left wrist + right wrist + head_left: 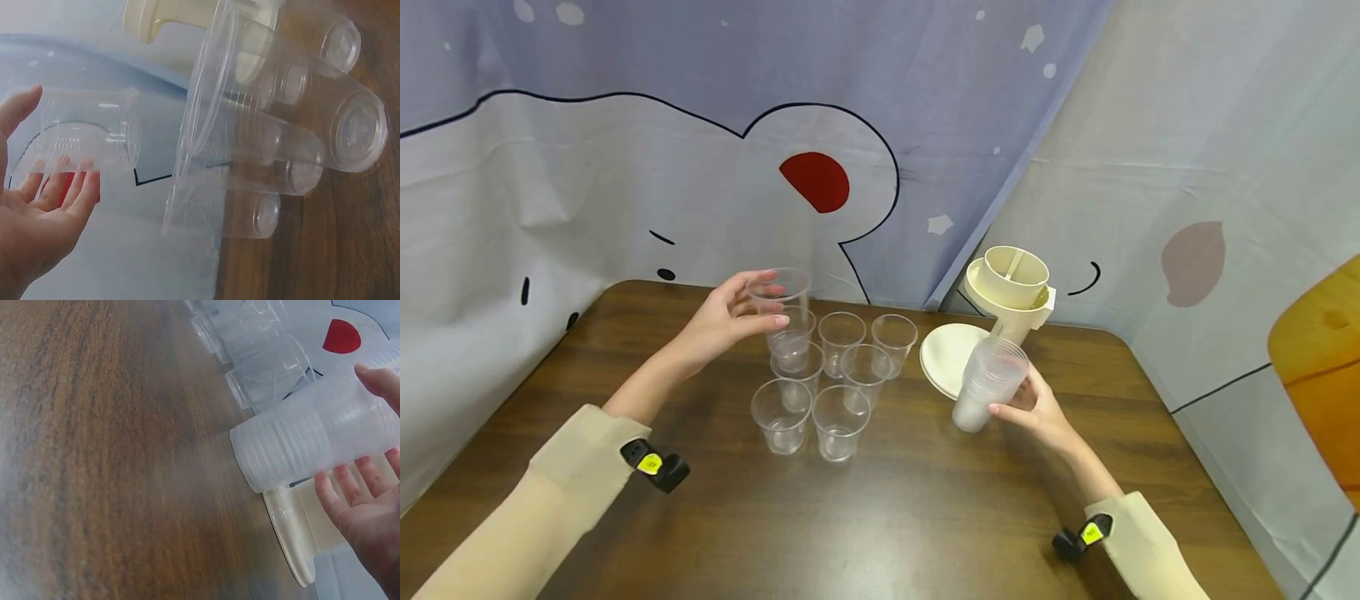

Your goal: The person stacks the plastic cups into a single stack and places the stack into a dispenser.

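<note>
My left hand (pixel 718 323) grips a single clear plastic cup (pixel 784 317) between thumb and fingers. In the left wrist view, the fingers of that hand (pixel 47 222) curve under the cup (pixel 94 128). It is held upright over the back left of several clear cups (pixel 841 427), which stand mouth up in a cluster on the table. A tall stack of nested plastic cups (pixel 988 385) is in my right hand (pixel 1037 410), tilted, with the thumb on its near side. The right wrist view has this stack (pixel 294 444) low over the tabletop, fingers beneath it.
Behind the stack stands a cream-coloured device (pixel 1011 292) with a round cylinder on top and a white disc-shaped base (pixel 951 354). A printed curtain (pixel 715 200) hangs along the back and right edges of the brown wooden table (pixel 925 525).
</note>
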Tool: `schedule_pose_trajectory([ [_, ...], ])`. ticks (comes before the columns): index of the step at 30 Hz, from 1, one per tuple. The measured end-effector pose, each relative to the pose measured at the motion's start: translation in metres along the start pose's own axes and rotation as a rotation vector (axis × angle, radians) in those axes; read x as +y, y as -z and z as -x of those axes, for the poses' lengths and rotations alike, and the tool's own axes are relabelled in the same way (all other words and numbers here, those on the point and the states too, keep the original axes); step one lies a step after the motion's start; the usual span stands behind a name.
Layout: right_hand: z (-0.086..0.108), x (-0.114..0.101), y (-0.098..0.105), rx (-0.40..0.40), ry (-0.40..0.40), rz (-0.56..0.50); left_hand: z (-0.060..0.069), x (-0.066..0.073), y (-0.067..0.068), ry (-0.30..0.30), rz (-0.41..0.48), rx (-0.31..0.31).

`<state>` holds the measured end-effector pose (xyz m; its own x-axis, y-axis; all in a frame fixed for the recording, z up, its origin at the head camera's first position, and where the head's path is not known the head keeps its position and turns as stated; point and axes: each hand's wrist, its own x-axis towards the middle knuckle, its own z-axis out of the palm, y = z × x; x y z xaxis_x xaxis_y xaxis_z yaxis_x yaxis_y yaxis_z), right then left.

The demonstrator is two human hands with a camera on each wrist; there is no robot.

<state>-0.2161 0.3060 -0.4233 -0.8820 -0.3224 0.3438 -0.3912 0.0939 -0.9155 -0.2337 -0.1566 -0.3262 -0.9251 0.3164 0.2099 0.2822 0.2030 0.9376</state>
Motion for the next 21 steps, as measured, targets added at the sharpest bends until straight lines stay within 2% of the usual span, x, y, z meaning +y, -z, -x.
schedule_pose_trajectory([
  [21,-0.001,0.003,0.002,0.01,-0.036,0.031,-0.016,0.012,-0.024,0.007,0.02,-0.04],
])
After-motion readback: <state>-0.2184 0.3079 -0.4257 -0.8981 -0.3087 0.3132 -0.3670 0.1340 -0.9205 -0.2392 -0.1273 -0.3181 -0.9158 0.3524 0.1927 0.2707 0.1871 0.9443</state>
